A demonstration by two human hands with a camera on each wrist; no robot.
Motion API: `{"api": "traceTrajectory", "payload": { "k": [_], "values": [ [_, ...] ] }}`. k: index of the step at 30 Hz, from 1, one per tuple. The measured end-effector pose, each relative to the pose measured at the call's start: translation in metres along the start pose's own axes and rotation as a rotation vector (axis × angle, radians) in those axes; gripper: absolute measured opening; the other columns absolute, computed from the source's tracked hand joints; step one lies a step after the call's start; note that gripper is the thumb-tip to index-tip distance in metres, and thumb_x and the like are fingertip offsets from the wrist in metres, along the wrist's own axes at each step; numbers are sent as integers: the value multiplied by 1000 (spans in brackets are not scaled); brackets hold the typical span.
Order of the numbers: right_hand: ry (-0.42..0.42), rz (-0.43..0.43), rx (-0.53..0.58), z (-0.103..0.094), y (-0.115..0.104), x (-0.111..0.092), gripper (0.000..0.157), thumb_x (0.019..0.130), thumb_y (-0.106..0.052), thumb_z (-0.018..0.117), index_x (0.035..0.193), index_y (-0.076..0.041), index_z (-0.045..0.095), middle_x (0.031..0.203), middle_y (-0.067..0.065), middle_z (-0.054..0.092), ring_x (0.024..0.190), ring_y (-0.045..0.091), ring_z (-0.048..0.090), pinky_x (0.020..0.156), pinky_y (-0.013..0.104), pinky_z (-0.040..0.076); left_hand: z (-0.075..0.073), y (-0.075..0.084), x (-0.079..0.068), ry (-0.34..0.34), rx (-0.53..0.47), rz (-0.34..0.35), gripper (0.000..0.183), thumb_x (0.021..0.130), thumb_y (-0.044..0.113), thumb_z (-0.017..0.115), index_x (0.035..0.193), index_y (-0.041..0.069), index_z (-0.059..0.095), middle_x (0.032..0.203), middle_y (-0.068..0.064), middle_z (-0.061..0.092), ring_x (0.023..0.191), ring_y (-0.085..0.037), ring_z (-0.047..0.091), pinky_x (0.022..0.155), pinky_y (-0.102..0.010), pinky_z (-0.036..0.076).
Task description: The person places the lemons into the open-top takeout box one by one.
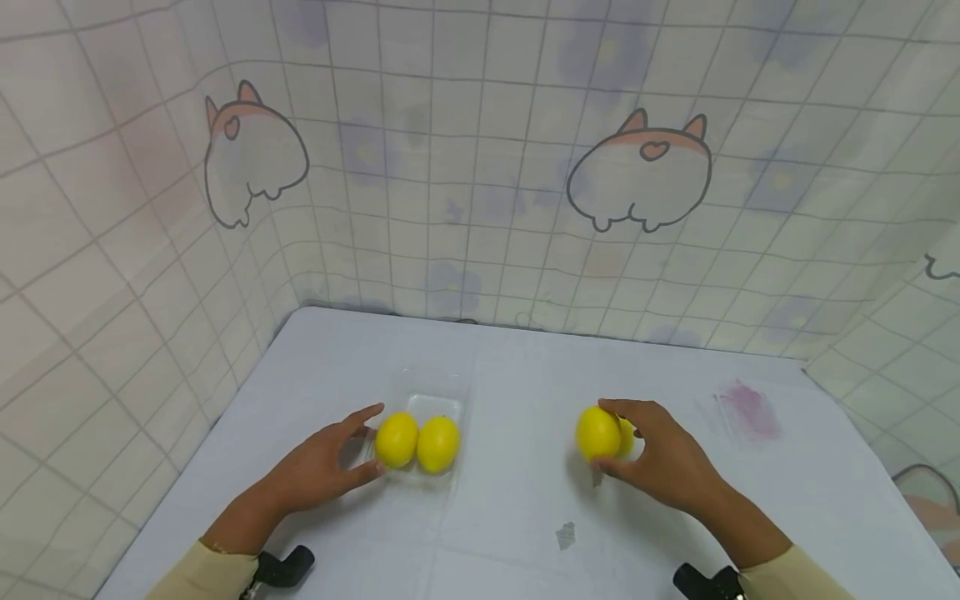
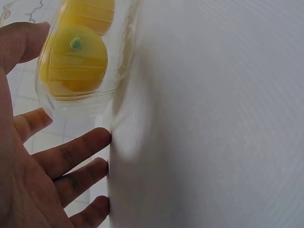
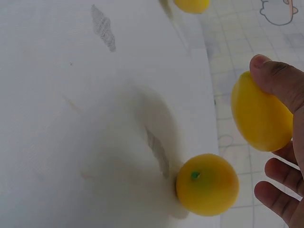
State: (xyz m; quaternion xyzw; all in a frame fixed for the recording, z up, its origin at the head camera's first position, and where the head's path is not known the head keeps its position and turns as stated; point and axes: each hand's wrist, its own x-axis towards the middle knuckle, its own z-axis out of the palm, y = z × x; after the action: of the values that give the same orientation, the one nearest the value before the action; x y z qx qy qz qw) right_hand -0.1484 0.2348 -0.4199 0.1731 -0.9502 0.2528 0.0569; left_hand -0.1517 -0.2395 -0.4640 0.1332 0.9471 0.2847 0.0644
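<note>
A clear plastic container stands left of the table's middle with two yellow lemons side by side in it. My left hand is at its left side, thumb and forefinger spread at the container's edge; the other fingers are extended in the left wrist view. Over on the right, my right hand pinches a lemon between thumb and fingers, held above the tabletop. Another lemon, with a green stem spot, sits on the table beside it, partly hidden behind the held one in the head view.
The white-covered table bears a grey patch near the front and a pink stain at the right. A curtain with a grid and animal drawings hangs behind and along the sides.
</note>
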Motion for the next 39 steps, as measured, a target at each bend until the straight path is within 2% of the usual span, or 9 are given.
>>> {"api": "traceTrajectory", "payload": {
  "k": [8, 17, 31, 39],
  "values": [
    [-10, 7, 60, 7, -12, 20, 77, 79, -43, 89, 144, -16, 58, 142, 8, 57, 119, 28, 58, 93, 47, 56, -1, -1, 0, -8, -5, -22, 87, 88, 66, 68, 160, 31, 34, 140, -10, 60, 136, -38, 49, 108, -70, 36],
    [-21, 32, 78, 11, -20, 33, 79, 78, -47, 89, 145, -19, 57, 143, 8, 57, 107, 31, 62, 88, 48, 56, -3, 1, -2, -14, -12, -6, 88, 89, 67, 68, 160, 29, 34, 140, -11, 60, 136, -39, 49, 107, -70, 37],
    [-32, 27, 97, 22, -32, 54, 82, 78, -51, 88, 146, -19, 57, 144, 4, 57, 111, 30, 61, 87, 43, 57, 1, -3, 1, 5, -5, 10, 88, 88, 68, 67, 160, 30, 35, 139, -11, 61, 134, -39, 50, 107, -70, 37],
    [-46, 39, 133, 28, -42, 63, 80, 78, -48, 89, 146, -20, 57, 143, 3, 57, 110, 31, 61, 88, 44, 57, 0, -2, 0, 0, -11, -8, 88, 88, 67, 69, 160, 30, 35, 139, -9, 61, 135, -38, 50, 108, -69, 36]
  ]
}}
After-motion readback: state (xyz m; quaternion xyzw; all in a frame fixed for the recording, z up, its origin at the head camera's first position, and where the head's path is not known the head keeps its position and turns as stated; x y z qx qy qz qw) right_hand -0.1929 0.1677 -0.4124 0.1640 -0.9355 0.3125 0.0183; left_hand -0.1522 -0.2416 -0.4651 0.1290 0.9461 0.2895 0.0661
